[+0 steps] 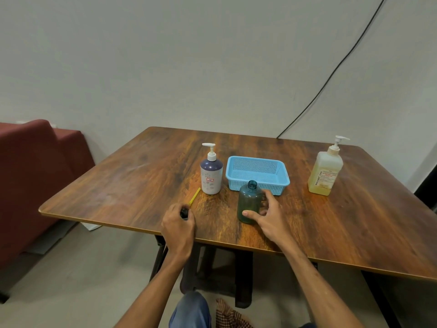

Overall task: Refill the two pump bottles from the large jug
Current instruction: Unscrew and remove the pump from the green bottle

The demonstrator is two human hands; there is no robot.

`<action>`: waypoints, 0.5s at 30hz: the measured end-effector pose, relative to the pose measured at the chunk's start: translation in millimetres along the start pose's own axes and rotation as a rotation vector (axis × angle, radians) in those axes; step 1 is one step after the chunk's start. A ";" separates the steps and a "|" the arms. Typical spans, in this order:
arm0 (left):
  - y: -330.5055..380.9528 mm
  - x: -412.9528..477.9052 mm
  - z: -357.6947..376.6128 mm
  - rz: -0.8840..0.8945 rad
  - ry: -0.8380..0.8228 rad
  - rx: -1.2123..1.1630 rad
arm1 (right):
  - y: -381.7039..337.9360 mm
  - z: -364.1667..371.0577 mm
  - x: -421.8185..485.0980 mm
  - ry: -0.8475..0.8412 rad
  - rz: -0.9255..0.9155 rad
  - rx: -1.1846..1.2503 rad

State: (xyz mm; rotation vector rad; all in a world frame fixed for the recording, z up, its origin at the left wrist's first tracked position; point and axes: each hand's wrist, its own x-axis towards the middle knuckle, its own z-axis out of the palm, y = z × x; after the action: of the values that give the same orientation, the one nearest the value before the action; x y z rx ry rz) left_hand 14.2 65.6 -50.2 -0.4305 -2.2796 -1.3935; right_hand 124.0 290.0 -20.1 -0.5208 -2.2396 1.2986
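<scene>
A teal see-through bottle [249, 202] with no pump stands open-necked near the table's front edge. My right hand [267, 215] curls round its right side, thumb across its lower front. My left hand [178, 224] grips a dark pump head [184, 213] whose yellow tube [195, 196] lies on the table, pointing toward a purple and white pump bottle [211, 172]. That bottle stands upright with its white pump on. The large yellowish jug [325, 171], also with a pump, stands at the far right.
A light blue plastic basket [257, 175] sits just behind the teal bottle. The wooden table [118, 185] ends close to my hands. A red sofa [35, 176] is at the left, and a black cable [331, 74] hangs on the wall.
</scene>
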 end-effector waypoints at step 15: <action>-6.5 -0.1 3.3 0.016 -0.050 0.010 | -3.7 -0.2 -5.5 0.012 -0.015 0.005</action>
State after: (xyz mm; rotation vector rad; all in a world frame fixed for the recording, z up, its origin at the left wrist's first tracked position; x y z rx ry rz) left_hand 10.5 65.6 -56.5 -0.4845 -2.3162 -1.3776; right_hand 128.2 285.4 -18.1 -0.5079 -2.2258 1.2909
